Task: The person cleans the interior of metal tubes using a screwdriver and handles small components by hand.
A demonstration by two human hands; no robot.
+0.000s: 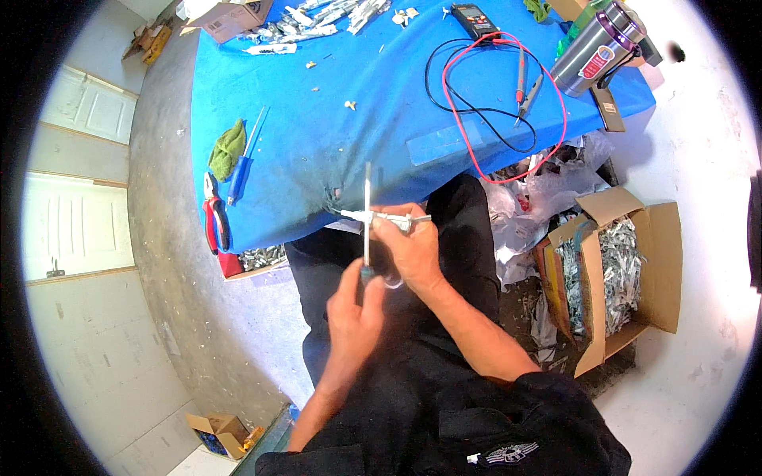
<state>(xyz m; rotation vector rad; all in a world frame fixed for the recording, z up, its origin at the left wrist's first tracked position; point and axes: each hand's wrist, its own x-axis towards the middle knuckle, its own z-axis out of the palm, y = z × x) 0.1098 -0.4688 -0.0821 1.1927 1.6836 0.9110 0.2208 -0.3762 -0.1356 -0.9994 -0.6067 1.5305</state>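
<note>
My left hand (353, 308) is closed round the handle of a screwdriver, slightly blurred. The screwdriver's long metal shaft (367, 186) points away from me, over the front edge of the blue-covered table (357, 143). A small white and silvery metal fitting (394, 221) lies across the fingers of my right hand (414, 250), pinched between thumb and fingers. The shaft crosses the fitting's left end; whether they touch I cannot tell. Both hands are above my lap.
Pliers (213, 214), a blue-handled screwdriver (240, 178) and a green cloth (228, 148) lie at the table's left. A multimeter (475, 21) with red and black leads and a steel flask (594, 51) stand far right. A carton (663, 270) of metal pieces sits below, right.
</note>
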